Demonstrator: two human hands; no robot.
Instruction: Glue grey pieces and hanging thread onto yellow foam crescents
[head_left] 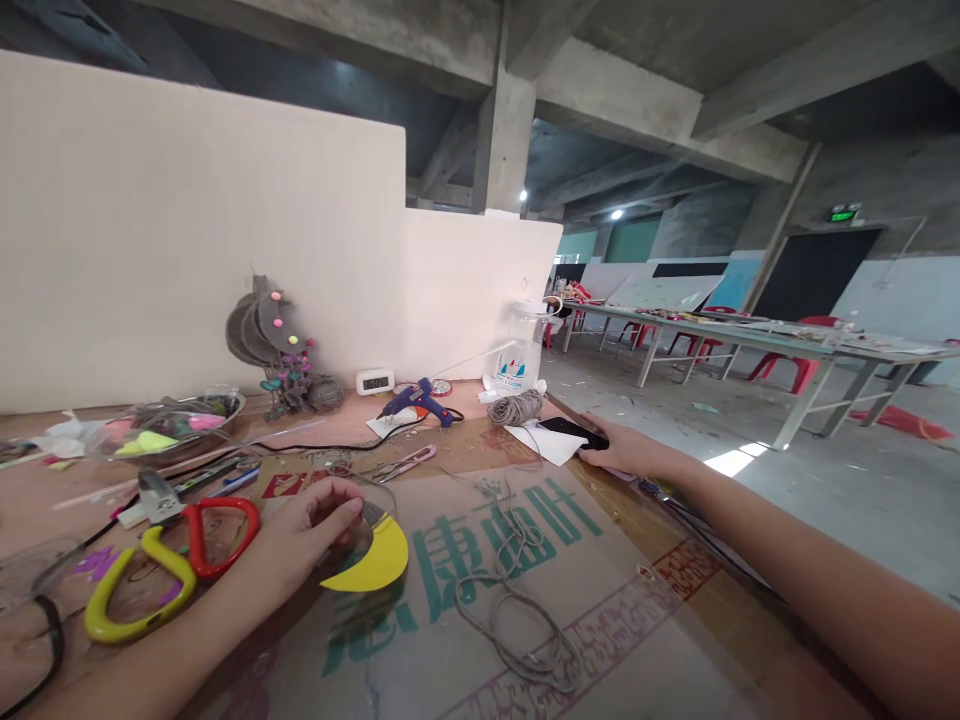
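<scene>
My left hand [326,515] is closed, pinching a yellow crescent cutout [382,560] by its upper end, where grey yarn is wound around it. Loose loops of grey yarn [517,630] lie on the printed cardboard [420,650] to the right of the crescent. At the right edge of the table, my right hand [604,445] grips the end of a black phone [566,432]. A white piece of paper [551,446] lies partly against the phone. The ball of grey yarn [516,407] sits just behind the paper.
Scissors with red and yellow handles [172,560] lie left of my left arm. Behind are a blue glue gun [424,402], thread snips [405,463], a small clock [375,381], a plastic jug [521,350], a bowl of scraps [180,425] and a yarn-wrapped decoration [274,340].
</scene>
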